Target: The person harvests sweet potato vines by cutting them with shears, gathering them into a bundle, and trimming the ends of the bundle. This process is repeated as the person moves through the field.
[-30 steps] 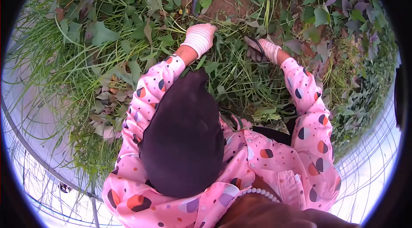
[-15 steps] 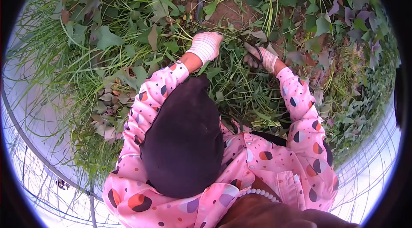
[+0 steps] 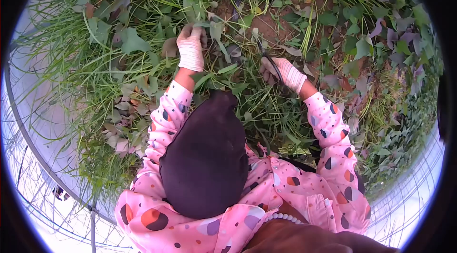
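Note:
My left hand (image 3: 191,48), in a glove with a white ribbed cuff and grey fingers, is closed at the upper left of centre. Its fingers grip a leafy vine (image 3: 216,34), whose drooping leaves hang to the right of the hand. My right hand (image 3: 284,73), gloved the same way, holds black-handled scissors (image 3: 272,62). Their narrow tips point up and left, toward the stems and apart from my left hand. Whether the blades are parted is too small to tell. Green stems and grass fill the gap between both hands.
Bare brown soil (image 3: 273,24) shows beyond the hands. Tall grass (image 3: 62,67) stands at left, and dense broad-leaved vines (image 3: 404,110) spread at right. A dark cap (image 3: 204,158) covers the lower middle. Pale sheeting and curved bars (image 3: 24,115) run along the left edge.
My left hand has moved left and slightly up, lifting the leafy vine with it. My right hand has shifted a little left and down, the scissors now tilted up and left.

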The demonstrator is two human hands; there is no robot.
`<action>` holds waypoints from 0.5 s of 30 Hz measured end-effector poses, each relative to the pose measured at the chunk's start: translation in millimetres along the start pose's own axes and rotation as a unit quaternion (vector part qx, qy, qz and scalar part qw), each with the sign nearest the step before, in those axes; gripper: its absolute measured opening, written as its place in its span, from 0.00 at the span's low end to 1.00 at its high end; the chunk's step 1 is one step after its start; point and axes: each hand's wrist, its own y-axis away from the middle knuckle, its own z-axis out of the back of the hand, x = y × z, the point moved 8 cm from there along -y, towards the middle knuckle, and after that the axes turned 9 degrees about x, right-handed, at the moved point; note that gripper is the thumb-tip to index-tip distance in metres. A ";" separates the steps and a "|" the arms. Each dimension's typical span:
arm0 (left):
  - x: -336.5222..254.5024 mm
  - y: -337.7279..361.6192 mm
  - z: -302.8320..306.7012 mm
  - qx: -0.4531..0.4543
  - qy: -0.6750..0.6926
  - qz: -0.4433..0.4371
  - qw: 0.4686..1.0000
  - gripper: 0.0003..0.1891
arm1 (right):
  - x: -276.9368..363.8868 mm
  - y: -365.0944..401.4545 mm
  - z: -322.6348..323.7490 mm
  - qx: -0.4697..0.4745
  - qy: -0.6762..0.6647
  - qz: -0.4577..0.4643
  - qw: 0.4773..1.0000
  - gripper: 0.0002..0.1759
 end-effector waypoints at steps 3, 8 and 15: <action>6.2 -9.0 18.9 -0.056 0.217 0.041 0.974 0.09 | 62.9 -37.0 10.1 -0.098 0.361 0.025 0.927 0.39; 52.9 4.9 -12.6 0.068 0.265 0.122 0.954 0.19 | 152.1 -73.5 34.2 -0.144 0.569 -0.100 0.803 0.31; 90.5 2.8 -69.8 0.140 0.265 0.248 0.921 0.26 | 167.9 -88.1 63.6 -0.098 0.655 -0.175 0.729 0.27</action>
